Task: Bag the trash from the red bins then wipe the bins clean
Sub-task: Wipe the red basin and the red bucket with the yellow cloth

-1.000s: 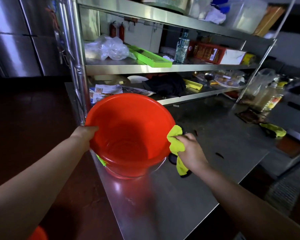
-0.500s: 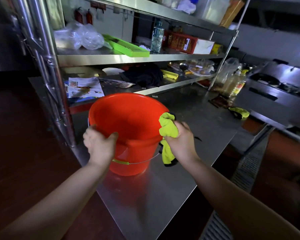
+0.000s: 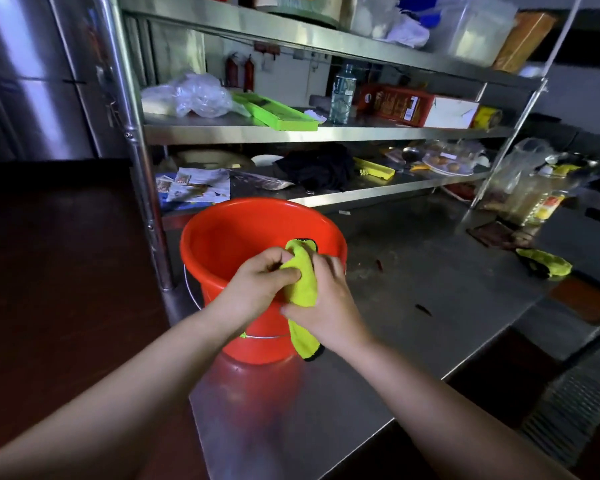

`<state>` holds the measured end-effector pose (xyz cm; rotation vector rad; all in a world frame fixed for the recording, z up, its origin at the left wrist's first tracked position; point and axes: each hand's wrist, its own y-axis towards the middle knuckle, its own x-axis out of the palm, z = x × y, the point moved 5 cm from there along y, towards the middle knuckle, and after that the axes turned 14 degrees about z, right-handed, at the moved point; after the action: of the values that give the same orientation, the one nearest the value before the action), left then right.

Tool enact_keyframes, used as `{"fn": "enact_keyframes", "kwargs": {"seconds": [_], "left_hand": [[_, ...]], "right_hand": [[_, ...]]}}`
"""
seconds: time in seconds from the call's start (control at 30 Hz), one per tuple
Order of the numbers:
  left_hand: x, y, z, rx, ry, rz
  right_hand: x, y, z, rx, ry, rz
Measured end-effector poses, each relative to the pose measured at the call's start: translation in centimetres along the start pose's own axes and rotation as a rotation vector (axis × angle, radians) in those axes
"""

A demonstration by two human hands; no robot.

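A red bin (image 3: 243, 233) with a wire handle stands upright on the steel counter (image 3: 413, 271), close to its left end. Over the bin's near rim both hands meet on a yellow cloth (image 3: 302, 282) with a black edge. My left hand (image 3: 257, 285) pinches the cloth's upper fold between thumb and fingers. My right hand (image 3: 326, 303) grips the cloth lower down, and its tail hangs against the bin's outer wall. What I can see of the bin's inside holds nothing.
A steel shelf rack (image 3: 291, 133) stands just behind the bin, loaded with a green tray (image 3: 278, 112), a water bottle (image 3: 342, 95), boxes, papers and a black cloth. A second yellow cloth (image 3: 544, 266) lies at the counter's right. Bottles (image 3: 534, 202) stand at the far right. The rack's post (image 3: 142, 188) rises left of the bin.
My left hand left the bin's rim and came over to the cloth, which both hands now hold. The bin stayed put on the counter.
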<state>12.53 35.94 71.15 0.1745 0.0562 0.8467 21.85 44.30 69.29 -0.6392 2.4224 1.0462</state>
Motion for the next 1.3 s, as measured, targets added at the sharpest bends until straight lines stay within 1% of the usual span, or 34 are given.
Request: {"fn": "enact_keyframes", "kwargs": {"seconds": [0.07,0.13,0.2,0.23,0.37,0.4,0.47,0.5,0.53,0.57,0.6,0.63,0.67,0.7,0.77,0.8,0.83,0.9,0.97,1.07,1.1,1.17,1.23,1.3], "left_hand": [[0.9,0.2,0.3,-0.015,-0.010,-0.012],[2.0,0.2,0.5,-0.023,-0.025,-0.053],[3.4,0.3,0.2,-0.035,-0.057,-0.070],[4.1,0.3,-0.1,-0.051,-0.079,-0.070],[6.6,0.5,-1.5,-0.135,-0.150,-0.043],[6.9,0.4,-1.7,-0.154,-0.157,-0.023],[7.4,0.2,-2.3,-0.186,-0.126,0.030],[7.5,0.2,-2.5,-0.182,-0.068,0.073],[7.3,0.2,-2.7,-0.138,0.042,0.131],[6.9,0.4,-2.8,-0.049,0.232,0.208],[6.5,0.6,-3.0,0.077,0.509,0.285],[6.3,0.7,-3.1,0.208,0.840,0.338],[6.2,0.8,-3.3,0.284,1.105,0.342],[6.3,1.0,-3.9,0.295,1.298,0.301],[6.5,1.3,-5.0,0.276,1.530,0.206],[6.6,1.4,-5.3,0.296,1.579,0.192],[6.5,1.5,-5.3,0.324,1.583,0.192],[5.9,1.7,-4.5,0.352,1.518,0.224],[4.5,2.2,-3.1,0.351,1.420,0.297],[1.7,2.7,-0.1,0.373,1.212,0.420],[0.5,2.7,0.7,0.338,1.133,0.447],[-2.0,2.9,1.3,0.173,0.925,0.484],[-4.1,2.8,1.1,0.001,0.667,0.519],[-5.8,2.4,0.4,-0.109,0.475,0.559]], "right_hand": [[-1.8,0.2,1.7,-0.094,-0.012,-0.100],[-4.2,1.0,3.8,-0.097,0.052,-0.083],[-6.0,2.1,6.2,-0.011,0.191,-0.060],[-6.5,2.6,7.3,0.051,0.267,-0.087],[-5.9,2.5,10.1,0.343,0.692,-0.362],[-5.6,2.3,10.8,0.400,0.759,-0.411],[-5.0,1.7,12.1,0.456,0.788,-0.475],[-4.9,1.4,12.7,0.467,0.765,-0.491],[-4.9,1.1,13.4,0.479,0.736,-0.495],[-5.0,0.8,14.1,0.495,0.711,-0.495],[-5.2,0.6,14.9,0.515,0.690,-0.493],[-5.5,0.4,15.7,0.539,0.664,-0.488],[-5.8,0.2,16.5,0.561,0.622,-0.479],[-6.2,0.0,17.5,0.582,0.553,-0.457],[-7.1,-0.1,19.0,0.613,0.386,-0.394],[-7.6,0.0,19.5,0.618,0.334,-0.358],[-8.1,0.1,19.9,0.620,0.309,-0.324],[-9.0,0.6,20.3,0.617,0.298,-0.270],[-9.6,1.0,20.1,0.603,0.321,-0.228],[-9.6,1.9,18.9,0.565,0.364,-0.172],[-9.5,2.3,18.1,0.543,0.364,-0.155],[-9.4,3.2,16.0,0.472,0.357,-0.114],[-9.5,4.3,13.3,0.380,0.344,-0.050],[-9.6,5.4,10.4,0.282,0.286,0.009]]}}
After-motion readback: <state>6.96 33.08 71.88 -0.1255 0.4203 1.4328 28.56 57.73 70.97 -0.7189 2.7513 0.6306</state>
